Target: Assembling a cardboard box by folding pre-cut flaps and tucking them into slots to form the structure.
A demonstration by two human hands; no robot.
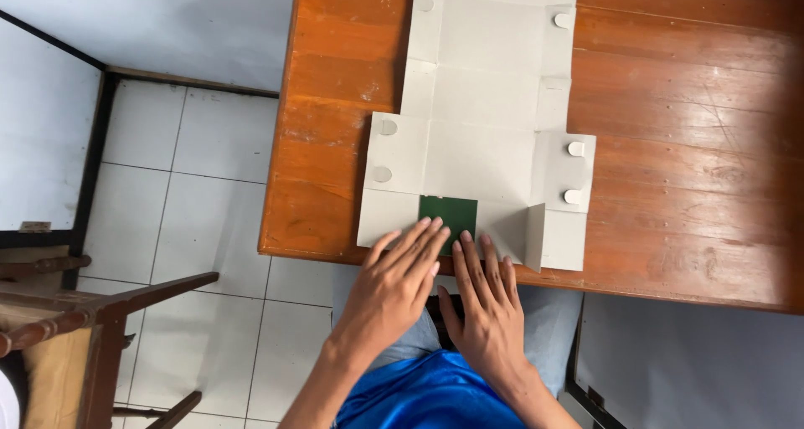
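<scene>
A flat grey cardboard sheet — a cut and creased box blank with round tabs — is being kept spread on the brown wooden table, its long axis running away from the person and its near edge lying just at the table's front rim. The left hand and right hand are being held side by side, palms down and empty, fingers straight and slightly apart, their tips being pressed on the near edge beside a green flap. The sheet is lying directly ahead of the fingertips, both hands about equally near — one small flap is standing upright just right of the right hand.
</scene>
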